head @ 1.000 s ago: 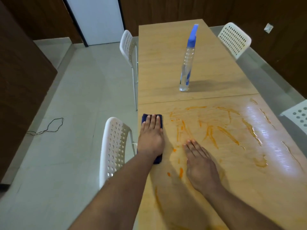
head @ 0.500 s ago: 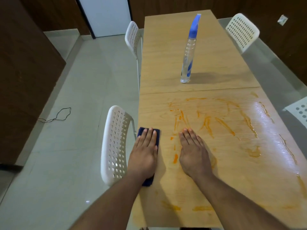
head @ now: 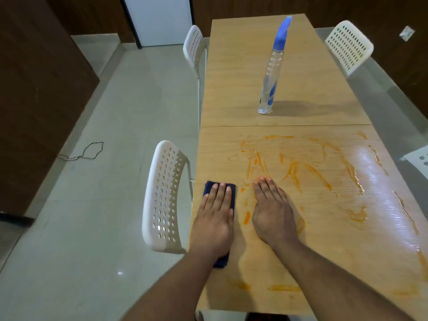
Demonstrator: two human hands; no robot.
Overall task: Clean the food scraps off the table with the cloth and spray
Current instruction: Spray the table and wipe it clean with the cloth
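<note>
2 hands lie flat: left hand (head: 214,218) presses the cloth (head: 220,188), right hand (head: 272,213) bare on the tabletop (head: 324,251). Orange smears (head: 308,174) toward 1 o'clock could simply spread, since the spray bottle (head: 272,72) stands unused.

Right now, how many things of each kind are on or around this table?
Chairs: 4
Spray bottles: 1
Cloths: 1
Hands: 2, left on the cloth, right flat on the table
Total: 8
</note>
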